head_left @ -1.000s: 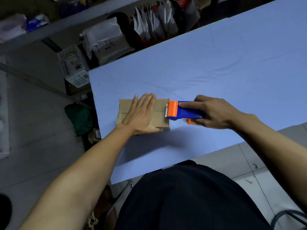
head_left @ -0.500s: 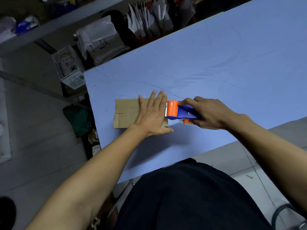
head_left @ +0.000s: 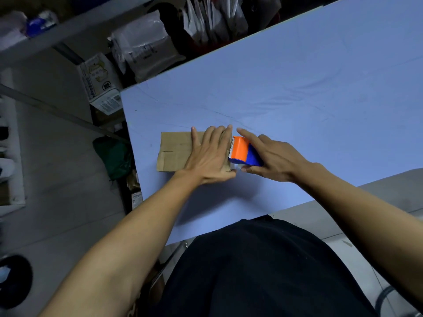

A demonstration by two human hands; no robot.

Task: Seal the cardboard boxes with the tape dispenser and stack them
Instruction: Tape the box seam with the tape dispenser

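Note:
A small brown cardboard box lies near the left end of the light blue table. My left hand presses flat on the box's right half, fingers straight and pointing away from me. A blue and orange tape dispenser sits at the box's right edge with its toothed blade against the box. My right hand grips the dispenser's blue handle, index finger stretched over the orange head. The box's right end is hidden under my left hand.
The table's left edge runs just beside the box, with the floor below. Beyond the far edge stand grey mailer bags, a printed carton and a green bag. My dark-clothed lap fills the bottom.
My left hand slid from the box's middle to its right end. The dispenser tilted up at the box's right edge, and my right index finger now reaches over its orange head.

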